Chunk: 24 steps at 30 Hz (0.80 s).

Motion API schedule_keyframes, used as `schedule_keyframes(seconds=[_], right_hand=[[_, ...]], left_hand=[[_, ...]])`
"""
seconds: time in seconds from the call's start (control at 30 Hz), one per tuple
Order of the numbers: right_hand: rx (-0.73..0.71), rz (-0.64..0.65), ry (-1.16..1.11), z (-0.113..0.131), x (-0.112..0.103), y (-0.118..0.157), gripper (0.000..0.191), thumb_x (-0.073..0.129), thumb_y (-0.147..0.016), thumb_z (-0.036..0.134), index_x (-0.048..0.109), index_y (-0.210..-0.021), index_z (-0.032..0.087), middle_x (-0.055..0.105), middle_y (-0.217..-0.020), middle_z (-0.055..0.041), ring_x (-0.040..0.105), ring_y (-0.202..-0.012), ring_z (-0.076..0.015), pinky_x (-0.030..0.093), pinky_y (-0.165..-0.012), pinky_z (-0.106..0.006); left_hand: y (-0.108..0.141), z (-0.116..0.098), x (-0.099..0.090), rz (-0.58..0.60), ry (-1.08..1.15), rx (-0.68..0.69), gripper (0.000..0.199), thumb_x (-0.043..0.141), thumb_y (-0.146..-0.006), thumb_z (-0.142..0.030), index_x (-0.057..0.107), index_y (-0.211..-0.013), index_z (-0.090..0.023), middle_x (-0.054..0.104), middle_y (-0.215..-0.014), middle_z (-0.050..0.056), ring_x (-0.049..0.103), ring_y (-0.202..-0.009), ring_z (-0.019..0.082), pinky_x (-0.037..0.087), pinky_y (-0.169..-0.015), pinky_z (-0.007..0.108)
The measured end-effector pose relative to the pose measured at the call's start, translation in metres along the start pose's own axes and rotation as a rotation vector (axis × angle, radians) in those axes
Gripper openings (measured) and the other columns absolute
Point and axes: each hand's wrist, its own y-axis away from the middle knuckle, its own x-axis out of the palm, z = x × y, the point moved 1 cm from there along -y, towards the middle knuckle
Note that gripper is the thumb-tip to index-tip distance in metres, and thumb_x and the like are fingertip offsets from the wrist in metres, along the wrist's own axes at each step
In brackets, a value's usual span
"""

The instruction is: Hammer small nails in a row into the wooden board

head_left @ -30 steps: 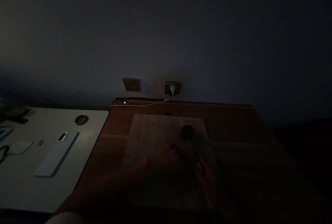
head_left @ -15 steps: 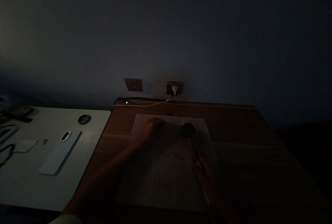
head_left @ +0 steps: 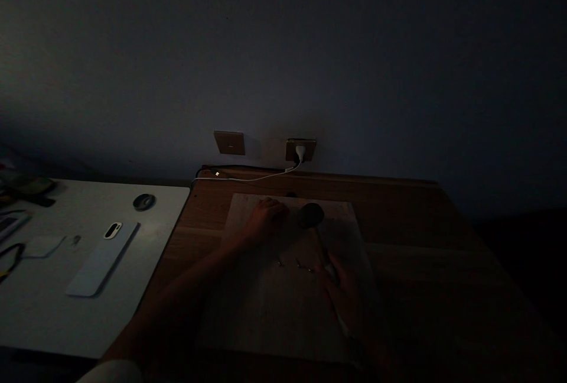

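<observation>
The light is very dim. My right hand [head_left: 344,288] is closed around the handle of a mallet [head_left: 311,216] with a dark, round head, raised over a flat wooden board [head_left: 274,324]. Near the board's far edge, my left hand [head_left: 267,217] has its fingers drawn together. What those fingers hold, if anything, is lost in the dark. The mallet head is just to the right of the left fingertips. Several small metal pieces, perhaps screws or nails, lie mid-board, among them one piece [head_left: 280,263] on the left.
The board lies on a brown wooden table [head_left: 411,217] against the wall. A white cable [head_left: 270,177] runs along the back edge to a plug [head_left: 300,152] in a wall socket. On the white table [head_left: 39,318] at left are a phone [head_left: 104,260] and a tape roll [head_left: 144,202].
The mallet and my right hand have moved left, bringing the head closer to my left hand. My left hand has shifted slightly to the right.
</observation>
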Motion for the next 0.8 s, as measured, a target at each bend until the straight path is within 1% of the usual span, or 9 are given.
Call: schedule_keyframes(seconds=[0.1, 0.17, 0.3, 0.37, 0.5, 0.63, 0.7, 0.8], right_hand=[[-0.032, 0.063, -0.038, 0.002, 0.007, -0.011, 0.073, 0.057, -0.086, 0.068, 0.056, -0.140, 0.019, 0.047, -0.049, 0.0105, 0.046, -0.038, -0.0122, 0.035, -0.037, -0.021], [-0.073, 0.089, -0.040, 0.006, 0.011, -0.016, 0.072, 0.057, -0.087, 0.067, 0.056, -0.141, 0.018, 0.045, -0.048, 0.0106, 0.044, -0.038, -0.0119, 0.033, -0.037, -0.020], [-0.134, 0.120, 0.006, 0.016, 0.017, -0.022, 0.069, 0.054, -0.091, 0.065, 0.056, -0.142, 0.020, 0.048, -0.051, 0.0087, 0.046, -0.040, -0.0126, 0.033, -0.037, -0.021], [-0.170, 0.127, 0.026, 0.019, 0.018, -0.023, 0.066, 0.053, -0.092, 0.064, 0.056, -0.143, 0.021, 0.051, -0.054, 0.0070, 0.048, -0.043, -0.0132, 0.035, -0.039, -0.021], [-0.190, 0.131, 0.054, 0.018, 0.021, -0.027, 0.064, 0.054, -0.092, 0.063, 0.058, -0.141, 0.023, 0.057, -0.057, 0.0049, 0.048, -0.043, -0.0132, 0.037, -0.042, -0.022], [-0.163, 0.089, 0.063, 0.013, 0.024, -0.028, 0.066, 0.054, -0.090, 0.064, 0.060, -0.137, 0.019, 0.060, -0.059, 0.0028, 0.051, -0.044, -0.0144, 0.039, -0.043, -0.024], [-0.164, 0.081, 0.062, 0.013, 0.024, -0.027, 0.065, 0.054, -0.090, 0.065, 0.062, -0.135, 0.019, 0.060, -0.060, 0.0027, 0.051, -0.046, -0.0147, 0.039, -0.043, -0.024], [-0.183, 0.099, 0.061, 0.015, 0.023, -0.026, 0.063, 0.053, -0.091, 0.065, 0.061, -0.136, 0.022, 0.058, -0.058, 0.0040, 0.050, -0.045, -0.0144, 0.038, -0.043, -0.024]], left_hand=[[-0.002, 0.004, 0.004, -0.005, 0.028, -0.041, 0.014, 0.064, -0.091, -0.014, 0.076, -0.098, -0.018, 0.075, -0.096, 0.008, 0.066, -0.098, 0.024, 0.049, -0.090, 0.037], [-0.002, 0.006, 0.006, -0.026, 0.067, -0.077, 0.018, 0.063, -0.090, -0.011, 0.075, -0.102, -0.019, 0.075, -0.097, 0.007, 0.067, -0.099, 0.023, 0.049, -0.093, 0.036], [0.001, 0.005, 0.003, -0.068, 0.109, -0.146, 0.041, 0.065, -0.086, -0.009, 0.066, -0.125, -0.022, 0.072, -0.116, 0.007, 0.066, -0.111, 0.024, 0.048, -0.101, 0.038], [0.002, 0.002, -0.001, -0.069, 0.125, -0.160, 0.048, 0.066, -0.084, -0.010, 0.062, -0.130, -0.022, 0.071, -0.121, 0.008, 0.065, -0.114, 0.025, 0.049, -0.102, 0.039], [0.001, -0.002, -0.005, -0.048, 0.115, -0.171, 0.046, 0.068, -0.082, -0.011, 0.063, -0.127, -0.021, 0.072, -0.120, 0.009, 0.065, -0.114, 0.027, 0.049, -0.103, 0.041], [-0.001, 0.003, 0.000, -0.054, 0.092, -0.165, 0.050, 0.069, -0.081, -0.007, 0.064, -0.128, -0.021, 0.072, -0.120, 0.009, 0.067, -0.112, 0.026, 0.049, -0.104, 0.041], [-0.001, 0.006, 0.003, -0.067, 0.095, -0.153, 0.049, 0.068, -0.081, -0.006, 0.063, -0.129, -0.020, 0.073, -0.120, 0.009, 0.068, -0.111, 0.026, 0.049, -0.105, 0.041], [-0.001, 0.006, 0.003, -0.066, 0.114, -0.133, 0.048, 0.064, -0.083, -0.005, 0.062, -0.129, -0.021, 0.074, -0.118, 0.008, 0.069, -0.110, 0.025, 0.050, -0.104, 0.041]])
